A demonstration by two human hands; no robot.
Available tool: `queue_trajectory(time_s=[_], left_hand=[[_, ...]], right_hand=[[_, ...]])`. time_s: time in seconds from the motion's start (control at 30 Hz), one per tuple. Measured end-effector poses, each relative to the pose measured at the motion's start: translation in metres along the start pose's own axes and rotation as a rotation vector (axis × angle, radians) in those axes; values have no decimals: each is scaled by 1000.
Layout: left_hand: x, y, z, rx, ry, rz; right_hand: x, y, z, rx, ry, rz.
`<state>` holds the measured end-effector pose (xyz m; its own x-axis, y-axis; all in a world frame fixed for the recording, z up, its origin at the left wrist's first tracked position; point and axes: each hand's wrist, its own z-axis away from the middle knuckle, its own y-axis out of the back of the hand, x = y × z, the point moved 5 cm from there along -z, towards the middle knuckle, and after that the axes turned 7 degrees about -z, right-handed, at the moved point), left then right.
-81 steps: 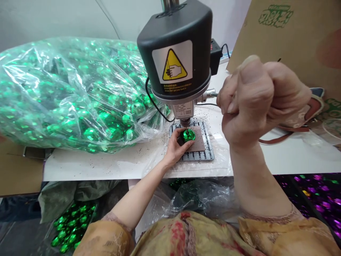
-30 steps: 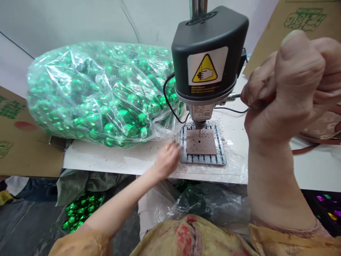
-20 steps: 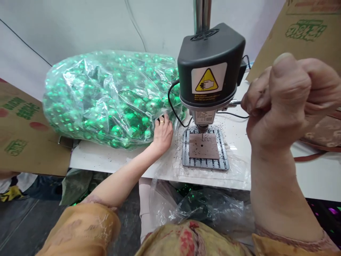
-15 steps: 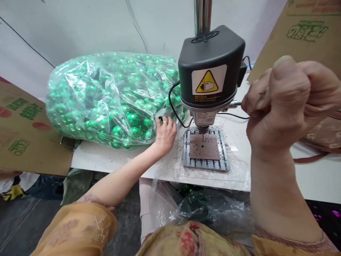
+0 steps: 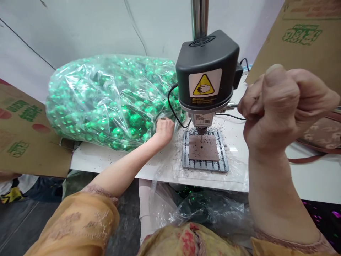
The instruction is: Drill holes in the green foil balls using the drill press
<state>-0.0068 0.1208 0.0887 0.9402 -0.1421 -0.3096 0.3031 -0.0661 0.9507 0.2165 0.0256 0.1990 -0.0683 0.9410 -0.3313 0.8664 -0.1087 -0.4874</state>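
Observation:
My right hand [image 5: 279, 103] is closed in a fist around the feed handle [image 5: 232, 106] of a small bench drill press [image 5: 209, 71]. Below the chuck, a thin drill bit [image 5: 201, 138] points down at a brown square board [image 5: 197, 153] with a dark hole in it. The board lies on the slotted metal base [image 5: 225, 164]. My left hand [image 5: 165, 128] reaches into the open end of a big clear plastic bag [image 5: 112, 99] full of shiny green faceted balls. Its fingers are hidden in the plastic, so what they hold does not show.
Dark shavings lie around the base on the white table [image 5: 103, 160]. Cardboard boxes stand at the left [image 5: 26, 131] and right [image 5: 301, 32]. A clear plastic bag [image 5: 213, 208] with green pieces hangs below the front edge. A black cable [image 5: 170, 103] loops beside the drill head.
The fingers of my left hand have gone deeper into the bag's opening and out of sight. My right hand stays on the handle. The view has shifted slightly.

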Motion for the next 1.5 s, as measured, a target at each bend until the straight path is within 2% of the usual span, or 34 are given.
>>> queue_trajectory(time_s=[0.13,0.3,0.5,0.73,0.83,0.93,1.03,1.17,1.23,1.33,1.4,1.5], left_hand=[[-12,-9,-4,-111,68,-45],[-26,-13,-11,-124,99,-26],[-39,-16,-25,-60,125,81],[-49,-25,-45,9,-6,209],[-48,-23,-41,56,-45,265],[-44,-16,-27,116,-64,330],[-39,-8,-5,206,-48,543],[-26,-9,26,287,-51,1112],[-18,-22,39,240,26,1461],[1,-49,54,73,181,1837],[15,-62,60,10,214,1912],[30,-73,63,46,202,1862]], right_hand=[[-1,-2,0,-5,1,-1],[-5,-4,1,-42,17,-26],[-4,-4,2,-34,25,-27],[-4,-3,3,-26,33,-34],[-5,-3,3,-38,22,-28],[-5,-4,3,-58,-1,-13],[-5,-3,3,-45,3,-17],[-4,-3,3,-4,32,-30],[-4,-3,3,0,22,-24],[-5,-4,4,-15,31,-45],[-5,-4,4,-25,38,-58],[-6,-5,4,-14,41,-47]])
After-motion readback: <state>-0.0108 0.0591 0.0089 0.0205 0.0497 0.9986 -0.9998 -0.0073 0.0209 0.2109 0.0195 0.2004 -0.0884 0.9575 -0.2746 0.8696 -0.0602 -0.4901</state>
